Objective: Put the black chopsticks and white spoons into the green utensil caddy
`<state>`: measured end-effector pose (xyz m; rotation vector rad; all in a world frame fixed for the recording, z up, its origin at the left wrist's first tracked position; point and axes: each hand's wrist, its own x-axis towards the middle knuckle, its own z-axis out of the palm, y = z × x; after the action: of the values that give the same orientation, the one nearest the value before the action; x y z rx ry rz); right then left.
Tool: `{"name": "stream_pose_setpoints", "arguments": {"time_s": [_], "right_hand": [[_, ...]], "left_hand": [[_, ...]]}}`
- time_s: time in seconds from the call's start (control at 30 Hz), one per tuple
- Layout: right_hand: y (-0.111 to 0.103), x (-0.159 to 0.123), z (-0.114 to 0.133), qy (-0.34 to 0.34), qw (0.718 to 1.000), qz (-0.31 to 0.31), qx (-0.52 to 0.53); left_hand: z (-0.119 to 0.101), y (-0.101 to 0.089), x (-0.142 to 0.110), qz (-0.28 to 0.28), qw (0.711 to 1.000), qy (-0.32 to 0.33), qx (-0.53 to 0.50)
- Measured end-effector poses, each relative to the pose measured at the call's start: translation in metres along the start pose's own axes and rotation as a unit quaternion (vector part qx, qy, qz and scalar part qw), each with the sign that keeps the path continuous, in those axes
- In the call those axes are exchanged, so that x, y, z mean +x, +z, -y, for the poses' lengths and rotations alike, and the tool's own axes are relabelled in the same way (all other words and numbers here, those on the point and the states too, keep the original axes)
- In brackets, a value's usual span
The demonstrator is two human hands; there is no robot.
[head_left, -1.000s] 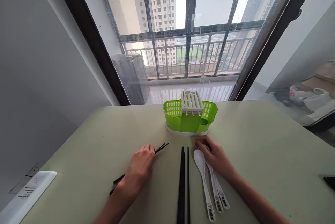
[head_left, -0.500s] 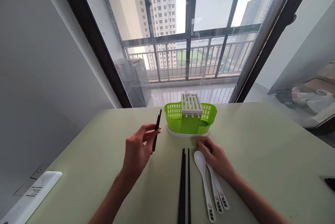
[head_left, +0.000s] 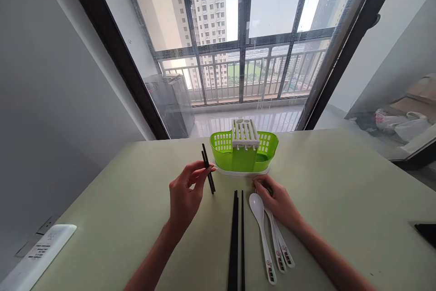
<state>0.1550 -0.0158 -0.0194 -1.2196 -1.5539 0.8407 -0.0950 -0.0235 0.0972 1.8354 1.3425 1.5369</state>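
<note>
My left hand (head_left: 190, 186) is raised over the table, pinching a pair of black chopsticks (head_left: 209, 174) between thumb and fingers, left of the green basket's front. They are tilted, upper ends leaning left. Close to the basket's white base, my right hand (head_left: 276, 196) rests with curled fingers; what they hold, if anything, is hidden. Under it, two white spoons (head_left: 275, 241) have their bowls covered. Another white spoon (head_left: 261, 232) lies just left of it, bowl toward the basket. More black chopsticks (head_left: 234, 241) lie lengthwise between my hands. The green basket (head_left: 244, 160) carries a white slotted rack (head_left: 245, 133).
A white power strip (head_left: 51, 254) lies at the table's left edge. At the right edge is a dark object (head_left: 425, 233), cut off by the frame. Beyond the pale green table (head_left: 136, 218) stands a glass door in a dark frame (head_left: 116, 46).
My left hand has shifted slightly right toward the basket. The chopsticks in it have turned from leaning right to leaning left at the top. My right hand stays about where it was.
</note>
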Motion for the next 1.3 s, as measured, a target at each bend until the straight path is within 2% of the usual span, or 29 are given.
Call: {"name": "stream_pose_setpoints", "arguments": {"time_s": [0.13,0.37,0.47,0.53,0.63,0.73,0.83,0.93,1.1,1.3], "right_hand": [[0.000,-0.001,0.001,0.000,1.000,-0.001,-0.004],[-0.001,0.000,0.002,-0.007,1.000,-0.002,-0.014],[-0.001,0.000,0.002,-0.016,1.000,-0.005,-0.022],[-0.001,0.000,0.002,-0.021,0.999,-0.009,-0.025],[-0.001,0.000,0.005,-0.028,0.999,-0.012,-0.029],[-0.003,-0.001,0.009,-0.043,0.998,-0.031,-0.035],[-0.005,-0.002,0.011,-0.049,0.998,-0.036,-0.024],[-0.007,-0.002,0.012,-0.050,0.998,-0.026,-0.009],[-0.005,-0.003,0.007,-0.056,0.998,-0.037,-0.016],[-0.006,-0.001,0.005,-0.044,0.998,-0.053,0.002]], "left_hand": [[0.000,0.003,0.000,0.016,1.000,0.015,0.008],[0.014,0.002,-0.001,0.019,0.999,-0.007,0.027],[0.017,0.002,0.000,0.009,0.999,-0.036,0.007],[0.016,0.004,0.002,-0.007,0.996,-0.076,-0.051],[0.016,0.015,0.004,-0.035,0.969,-0.160,-0.183],[0.022,0.032,0.003,-0.053,0.922,-0.241,-0.299],[0.030,0.052,-0.001,-0.060,0.885,-0.285,-0.364],[0.032,0.069,-0.005,-0.075,0.864,-0.305,-0.393],[0.031,0.080,-0.009,-0.086,0.853,-0.318,-0.404],[0.036,0.068,-0.008,-0.064,0.868,-0.311,-0.383]]}}
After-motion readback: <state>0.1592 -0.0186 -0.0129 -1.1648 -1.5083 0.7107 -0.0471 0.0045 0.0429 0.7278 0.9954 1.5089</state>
